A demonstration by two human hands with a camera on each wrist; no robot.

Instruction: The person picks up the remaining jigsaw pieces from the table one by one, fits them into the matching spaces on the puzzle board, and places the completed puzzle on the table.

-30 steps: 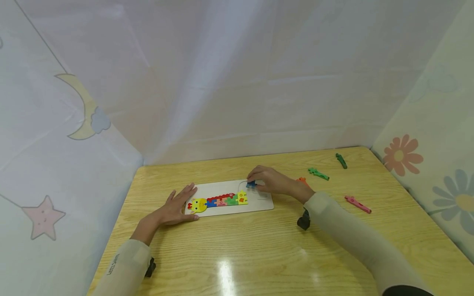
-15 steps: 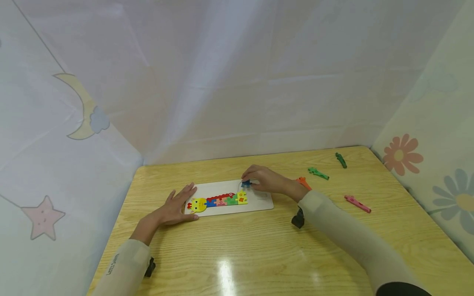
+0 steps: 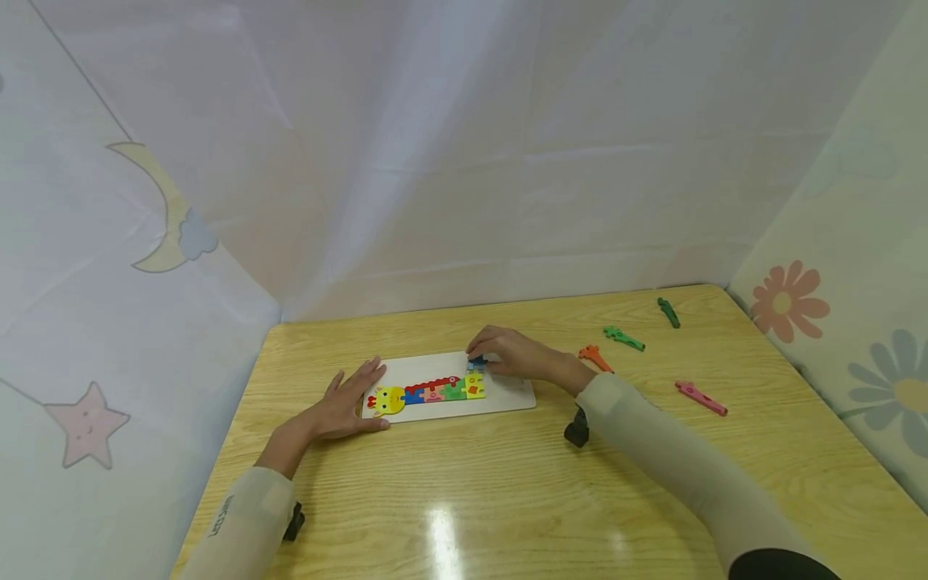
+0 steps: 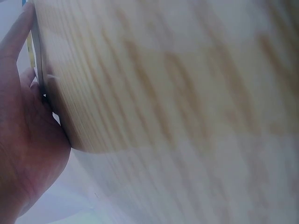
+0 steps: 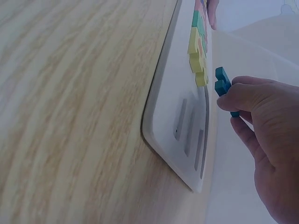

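Observation:
A white puzzle board (image 3: 424,412) lies on the table, its recess partly filled with a giraffe's yellow head (image 3: 390,400) and a row of coloured pieces ending in a yellow piece (image 3: 474,387). My left hand (image 3: 341,408) rests on the board's left end with fingers spread. Between thumb and fingertips my right hand (image 3: 518,353) pinches a blue puzzle piece (image 5: 221,83). That piece is close over the board, just behind the yellow piece. In the right wrist view, bare slots (image 5: 188,126) show at the board's right end.
Loose puzzle pieces lie to the right: an orange one (image 3: 596,358) near my right wrist, a light green one (image 3: 623,338), a dark green one (image 3: 669,312) and a pink one (image 3: 700,398). A white cloth backdrop (image 3: 449,201) stands behind the wooden table (image 3: 406,499).
My right hand has moved a little left along the board with the blue piece, bringing it behind the yellow piece. The left hand stays where it was.

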